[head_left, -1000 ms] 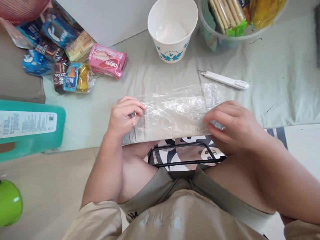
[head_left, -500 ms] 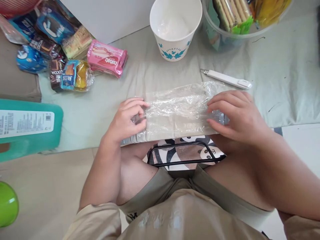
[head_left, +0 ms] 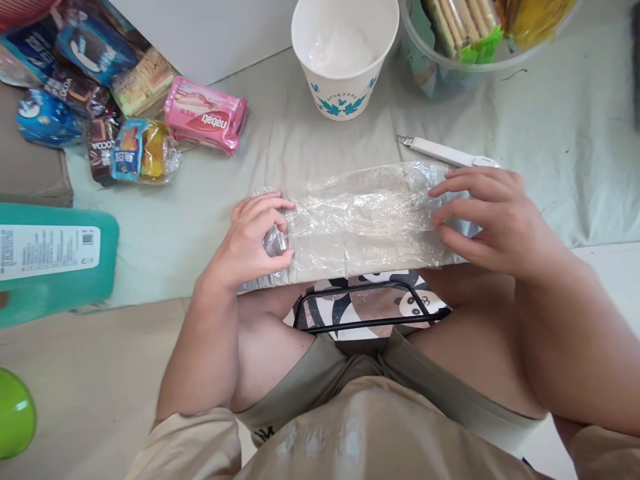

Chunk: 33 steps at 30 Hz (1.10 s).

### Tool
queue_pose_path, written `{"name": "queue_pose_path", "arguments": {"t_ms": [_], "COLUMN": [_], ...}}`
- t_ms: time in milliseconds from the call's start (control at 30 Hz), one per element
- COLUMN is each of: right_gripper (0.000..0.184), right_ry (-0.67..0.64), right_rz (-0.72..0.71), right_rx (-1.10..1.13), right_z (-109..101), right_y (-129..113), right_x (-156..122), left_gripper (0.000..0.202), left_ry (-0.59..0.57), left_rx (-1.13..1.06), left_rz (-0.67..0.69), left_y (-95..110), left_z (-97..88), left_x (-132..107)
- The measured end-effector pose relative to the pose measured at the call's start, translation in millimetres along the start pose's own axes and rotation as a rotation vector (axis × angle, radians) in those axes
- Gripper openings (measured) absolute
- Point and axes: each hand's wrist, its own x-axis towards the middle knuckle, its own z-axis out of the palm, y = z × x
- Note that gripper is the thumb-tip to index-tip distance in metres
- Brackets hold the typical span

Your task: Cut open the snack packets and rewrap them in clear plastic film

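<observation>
A clear, crinkled plastic bag (head_left: 360,213) lies flattened along the table's near edge. On its left end rests my left hand (head_left: 257,237), fingers bent and thumb held apart from them, with film showing in the gap. My right hand (head_left: 490,213) hovers at or touches the bag's right end; its fingers are spread and curved, and contact is hard to make out. Just beyond that hand lies a white utility knife (head_left: 445,152) with a bit of blade showing. Past the bag stands a white paper cup (head_left: 343,80) with teal print and crumpled clear plastic inside.
At the back right is a clear round tub (head_left: 470,63) of wrapped snacks. A pink wafer pack (head_left: 205,113) and several other snack packets (head_left: 100,100) lie at the left. Nearer stands a teal bottle (head_left: 107,260). Below the table edge sits a panda-print surface with a black frame (head_left: 370,325).
My right hand has shifted right along the bag, uncovering more of its right part and covering the knife's handle end. My left hand has stayed nearly in place; the view has shifted slightly.
</observation>
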Motion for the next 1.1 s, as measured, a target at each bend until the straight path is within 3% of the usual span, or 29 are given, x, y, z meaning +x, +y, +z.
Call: {"name": "queue_pose_path", "arguments": {"t_ms": [67,133,400,500,833,1100], "right_gripper": [0.011,0.013,0.013,0.012,0.012,0.019], "right_ry": [0.056,0.021,-0.291,-0.393,-0.513,-0.445], "right_rz": [-0.035,-0.036,-0.125,-0.114,-0.105,-0.123], "right_rx": [-0.021,0.007,0.240,0.266,0.249,0.259], "right_z": [-6,-13,-17,-12,-5,-1], "right_y": [-5,-10,-34,-34,-25,-22], "right_x": [2,3,-1,-5,-10,-12], "left_gripper": [0.026,0.021,0.029,0.030,0.029,0.032], "left_ry": [0.001,-0.022,-0.094,-0.058,0.051,-0.192], "left_rx": [-0.005,-0.005,0.008,-0.022,-0.222,0.002], "left_rz": [0.000,-0.001,-0.048,-0.001,0.155,0.091], "left_y": [0,2,8,5,13,26], "left_z": [0.4,-0.3,-4.2,-4.2,-22.7,-25.4], "left_x": [0,-1,0,0,-18,-36]}}
